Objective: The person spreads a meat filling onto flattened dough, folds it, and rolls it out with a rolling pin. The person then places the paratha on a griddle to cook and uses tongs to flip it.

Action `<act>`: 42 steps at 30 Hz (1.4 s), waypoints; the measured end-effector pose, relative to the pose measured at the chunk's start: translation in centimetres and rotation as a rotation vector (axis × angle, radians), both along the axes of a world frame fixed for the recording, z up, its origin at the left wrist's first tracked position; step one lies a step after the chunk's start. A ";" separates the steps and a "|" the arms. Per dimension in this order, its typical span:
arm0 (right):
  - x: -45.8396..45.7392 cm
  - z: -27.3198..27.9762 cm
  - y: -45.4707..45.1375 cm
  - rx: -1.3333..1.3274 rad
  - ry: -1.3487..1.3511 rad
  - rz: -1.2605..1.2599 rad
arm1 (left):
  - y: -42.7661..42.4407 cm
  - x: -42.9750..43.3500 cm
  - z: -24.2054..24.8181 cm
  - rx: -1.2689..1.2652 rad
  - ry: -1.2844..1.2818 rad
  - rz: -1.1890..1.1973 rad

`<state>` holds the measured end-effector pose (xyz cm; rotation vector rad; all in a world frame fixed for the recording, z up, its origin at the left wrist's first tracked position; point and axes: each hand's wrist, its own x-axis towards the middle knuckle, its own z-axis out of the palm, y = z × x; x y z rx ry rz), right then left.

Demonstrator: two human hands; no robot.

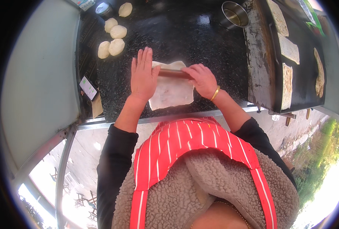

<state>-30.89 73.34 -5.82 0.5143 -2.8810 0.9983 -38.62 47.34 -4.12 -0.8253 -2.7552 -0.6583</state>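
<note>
A wooden rolling pin [173,73] lies crosswise over a thin sheet of pale dough [172,94] on the black stone worktop [186,43]. My left hand [143,75] holds the pin's left end under its palm, with the fingers stretched forward and the thumb beside the pin. On the right end, my right hand [202,78] is curled over the pin. Both ends of the pin are hidden beneath the hands. The dough is roughly rectangular, with a wavy far edge, and reaches close to the worktop's front edge.
Several dough balls [118,31] sit at the far left, near a lidded jar [103,9]. A phone [88,88] lies at the left edge. A metal pot [235,14] stands far right, beside a griddle [304,83] carrying several flatbreads [287,86].
</note>
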 end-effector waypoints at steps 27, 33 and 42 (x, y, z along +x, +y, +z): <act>-8.0 -0.8 -3.0 0.371 -0.058 -0.572 | 3.7 -5.3 -0.3 -0.467 0.027 0.067; -7.8 -1.2 -2.7 0.408 -0.107 -0.508 | 3.4 -4.8 -1.0 -0.474 -0.076 0.104; -9.1 -1.9 -2.5 0.396 0.024 -0.597 | 4.1 -6.7 -1.4 -0.393 -0.002 0.095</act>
